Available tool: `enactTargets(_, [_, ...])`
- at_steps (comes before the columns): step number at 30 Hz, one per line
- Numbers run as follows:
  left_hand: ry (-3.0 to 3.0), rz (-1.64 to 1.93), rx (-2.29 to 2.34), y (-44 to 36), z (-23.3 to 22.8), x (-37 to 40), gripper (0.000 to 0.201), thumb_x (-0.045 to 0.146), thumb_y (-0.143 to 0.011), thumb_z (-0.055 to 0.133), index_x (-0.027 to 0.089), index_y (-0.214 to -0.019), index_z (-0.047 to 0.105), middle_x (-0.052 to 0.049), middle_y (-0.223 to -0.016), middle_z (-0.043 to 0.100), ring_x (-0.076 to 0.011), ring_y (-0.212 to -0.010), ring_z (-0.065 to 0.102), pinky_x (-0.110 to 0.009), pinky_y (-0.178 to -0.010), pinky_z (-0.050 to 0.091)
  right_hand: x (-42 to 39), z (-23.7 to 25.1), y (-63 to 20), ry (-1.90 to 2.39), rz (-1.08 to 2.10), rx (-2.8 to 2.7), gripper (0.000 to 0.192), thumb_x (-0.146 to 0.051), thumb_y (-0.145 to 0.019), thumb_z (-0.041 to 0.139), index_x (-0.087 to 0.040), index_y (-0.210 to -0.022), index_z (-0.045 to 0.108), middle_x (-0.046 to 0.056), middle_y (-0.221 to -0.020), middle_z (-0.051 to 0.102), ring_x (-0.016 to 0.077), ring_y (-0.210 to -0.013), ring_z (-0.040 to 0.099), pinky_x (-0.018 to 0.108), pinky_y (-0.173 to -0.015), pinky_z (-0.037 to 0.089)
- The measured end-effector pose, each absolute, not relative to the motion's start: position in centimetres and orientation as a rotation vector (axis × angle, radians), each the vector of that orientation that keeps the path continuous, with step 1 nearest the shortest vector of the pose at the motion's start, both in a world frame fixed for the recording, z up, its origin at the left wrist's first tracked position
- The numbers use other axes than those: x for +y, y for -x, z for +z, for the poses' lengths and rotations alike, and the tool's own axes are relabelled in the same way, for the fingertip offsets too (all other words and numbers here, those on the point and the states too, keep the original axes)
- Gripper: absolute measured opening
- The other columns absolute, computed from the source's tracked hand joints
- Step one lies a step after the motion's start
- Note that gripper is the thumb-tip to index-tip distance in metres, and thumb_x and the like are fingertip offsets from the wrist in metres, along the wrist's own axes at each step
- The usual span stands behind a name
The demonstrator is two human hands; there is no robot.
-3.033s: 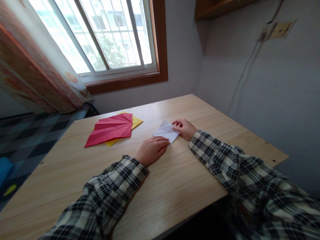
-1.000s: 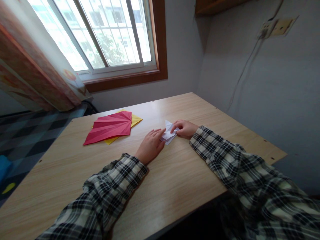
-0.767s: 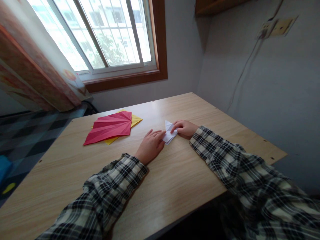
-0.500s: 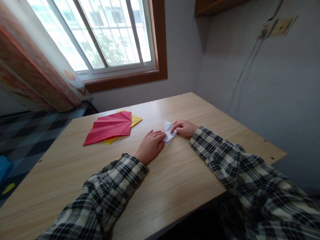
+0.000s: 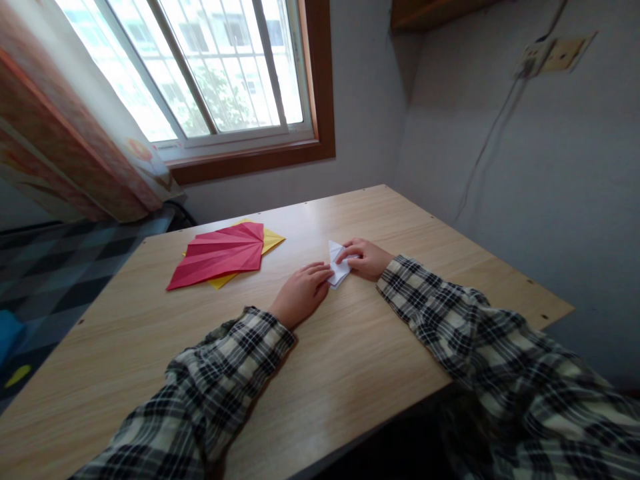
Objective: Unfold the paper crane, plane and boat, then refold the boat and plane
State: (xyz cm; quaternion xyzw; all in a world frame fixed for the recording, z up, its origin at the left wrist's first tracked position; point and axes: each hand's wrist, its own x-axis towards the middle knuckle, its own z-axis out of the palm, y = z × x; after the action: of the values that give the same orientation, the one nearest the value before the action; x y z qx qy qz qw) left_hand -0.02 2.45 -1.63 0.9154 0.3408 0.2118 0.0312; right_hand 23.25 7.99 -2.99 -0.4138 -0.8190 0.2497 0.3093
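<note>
A small folded white paper (image 5: 339, 274) lies on the tabletop, with a pointed corner toward the window and visible creases. My left hand (image 5: 303, 292) holds its left edge, fingers stretched over the margin and pressed together; what the thumb does underneath is hard to see. From the right, my right hand (image 5: 367, 259) grips the paper, its index finger bent onto the upper folds and its thumb at the right side. The fingers hide part of the right edge.
Creased red paper (image 5: 220, 255) lies over yellow paper (image 5: 273, 240) on the left of the wooden table (image 5: 330, 387). A window (image 5: 220, 73) and a curtain (image 5: 65, 120) are beyond. A cable (image 5: 483, 150) hangs from the wall socket (image 5: 550, 57).
My right hand has shifted slightly, its index finger sliding up and left over the folds and its thumb now showing at the paper's right side. The left fingers have drawn closer together.
</note>
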Motion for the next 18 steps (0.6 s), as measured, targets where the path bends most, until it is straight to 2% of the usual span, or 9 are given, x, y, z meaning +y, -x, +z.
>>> enactTargets(5, [-2.804,0.646,1.044,0.06,-1.67,2.45,0.031,0.02,-0.095,0.049,0.016,-0.118,0.069,-0.01,-0.124,0.071,-0.0228,-0.122,0.062,-0.044,-0.108,0.05,8.07,-3.36,-23.21,1.05,0.565,-2.269,0.034,-0.01,-0.081,0.058,-0.022,-0.105,0.079,0.009,-0.12,0.064,0.0225,-0.114,0.057,0.041,-0.108,0.039])
enactTargets(12, [-2.797,0.661,1.034,0.09,-1.68,2.45,0.03,0.019,-0.094,0.05,0.018,-0.117,0.069,-0.009,-0.122,0.071,-0.0225,-0.121,0.062,-0.044,-0.106,0.051,8.01,-3.74,-23.08,1.091,0.453,-2.322,0.033,-0.015,-0.084,0.057,-0.025,-0.107,0.079,0.008,-0.124,0.063,0.0227,-0.116,0.055,0.043,-0.111,0.035])
enactTargets(18, [-2.819,0.576,1.032,-0.09,-1.01,2.12,0.037,0.016,-0.091,0.046,0.014,-0.12,0.068,-0.01,-0.125,0.07,-0.0238,-0.125,0.06,-0.045,-0.11,0.048,8.05,-3.61,-23.11,1.089,0.441,-2.343,0.034,-0.015,-0.084,0.055,-0.025,-0.108,0.078,0.008,-0.122,0.065,0.0219,-0.113,0.057,0.041,-0.108,0.037])
